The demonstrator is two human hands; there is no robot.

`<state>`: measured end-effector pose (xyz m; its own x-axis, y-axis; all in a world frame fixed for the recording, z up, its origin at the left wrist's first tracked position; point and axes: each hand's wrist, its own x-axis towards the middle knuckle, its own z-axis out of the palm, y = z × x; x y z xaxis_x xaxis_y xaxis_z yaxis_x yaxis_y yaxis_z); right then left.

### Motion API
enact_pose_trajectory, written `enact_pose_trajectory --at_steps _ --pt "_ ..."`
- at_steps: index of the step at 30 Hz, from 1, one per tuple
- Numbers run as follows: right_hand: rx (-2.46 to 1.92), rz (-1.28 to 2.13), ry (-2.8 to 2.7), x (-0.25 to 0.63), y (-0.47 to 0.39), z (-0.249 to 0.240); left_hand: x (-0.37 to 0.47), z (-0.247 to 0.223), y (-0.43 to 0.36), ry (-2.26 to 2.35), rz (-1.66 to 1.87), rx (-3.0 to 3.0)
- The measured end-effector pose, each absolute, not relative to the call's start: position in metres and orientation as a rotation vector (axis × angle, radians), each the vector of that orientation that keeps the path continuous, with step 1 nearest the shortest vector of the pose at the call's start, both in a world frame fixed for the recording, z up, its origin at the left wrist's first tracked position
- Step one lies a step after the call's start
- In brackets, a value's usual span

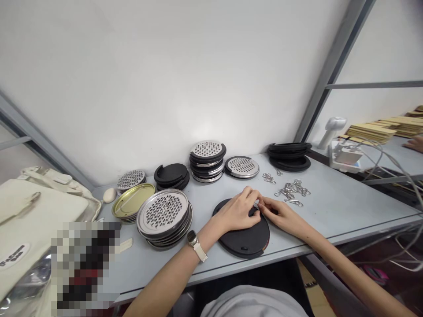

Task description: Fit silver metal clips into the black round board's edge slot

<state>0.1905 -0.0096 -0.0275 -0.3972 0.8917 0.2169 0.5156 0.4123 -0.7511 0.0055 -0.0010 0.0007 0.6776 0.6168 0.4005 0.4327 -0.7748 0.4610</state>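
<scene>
A black round disc (244, 241) lies flat on the table before me, with a small slot near its front edge. My left hand (238, 210) rests over it, thumb and fingers curled closed near its far right edge. My right hand (280, 215) meets it there, fingertips pinched together. Between the fingertips of both hands a sliver of a metal clip (257, 201) shows; most of it is hidden. Several wire clips (292, 190) lie loose to the right, with a smaller group of clips (269, 178) behind them.
Left of the disc stand stacked metal graters (167, 211) and gold-coloured lids (134, 201). Black rings (172, 174), a stack of graters in black rims (208, 152), a single grater (243, 166) and more black rings (289, 156) line the wall. A cloth bag (42, 207) lies left.
</scene>
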Motion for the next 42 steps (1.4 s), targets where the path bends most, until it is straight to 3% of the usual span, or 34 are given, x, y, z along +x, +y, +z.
enact_pose_trajectory --at_steps 42 --pt "-1.22 0.813 -2.103 0.1935 -0.0087 -0.0316 0.0082 0.0007 0.0006 0.952 0.795 2.66"
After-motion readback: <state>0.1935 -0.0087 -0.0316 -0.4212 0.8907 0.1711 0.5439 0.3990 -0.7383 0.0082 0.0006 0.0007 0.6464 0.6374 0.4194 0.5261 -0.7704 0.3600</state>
